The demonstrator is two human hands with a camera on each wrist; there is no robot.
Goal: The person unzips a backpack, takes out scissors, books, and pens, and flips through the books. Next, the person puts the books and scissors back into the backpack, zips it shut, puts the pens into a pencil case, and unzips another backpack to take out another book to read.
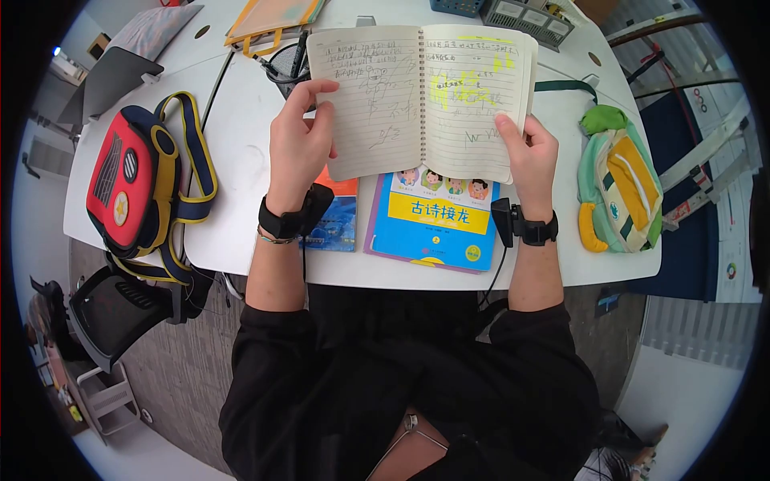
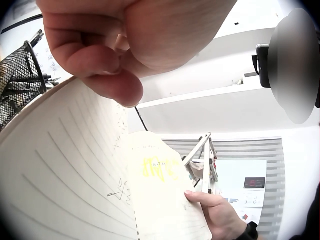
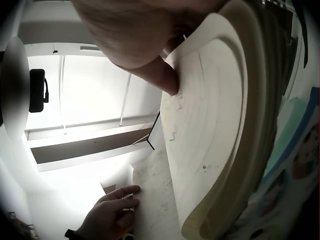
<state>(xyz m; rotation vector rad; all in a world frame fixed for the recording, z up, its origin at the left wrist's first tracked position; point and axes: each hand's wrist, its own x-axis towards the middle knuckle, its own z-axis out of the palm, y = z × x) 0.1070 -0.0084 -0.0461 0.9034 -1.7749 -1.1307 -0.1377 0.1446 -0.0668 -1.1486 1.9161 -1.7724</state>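
A spiral-bound notebook (image 1: 377,104) is open above the table, its lined pages carrying handwriting and yellow highlighter marks. At its left edge, my left hand (image 1: 298,132) holds it with bent fingers, the fingertips overlapping the page edge. My right hand (image 1: 532,156) grips the right edge, its thumb on the written page and the other fingers hidden behind. In the right wrist view, that thumb (image 3: 167,80) presses beside the curved pages (image 3: 215,120). Below the notebook lies a blue and yellow book (image 1: 437,224), partly covered. Another blue and orange book (image 1: 337,220) lies beside my left wrist.
A red and navy bag (image 1: 132,180) sits at the table's left. A green, cream and yellow bag (image 1: 622,184) is at the right. Behind the notebook stand a black mesh pen holder (image 1: 282,66), an orange-edged folder (image 1: 269,24) and a grey basket (image 1: 529,22).
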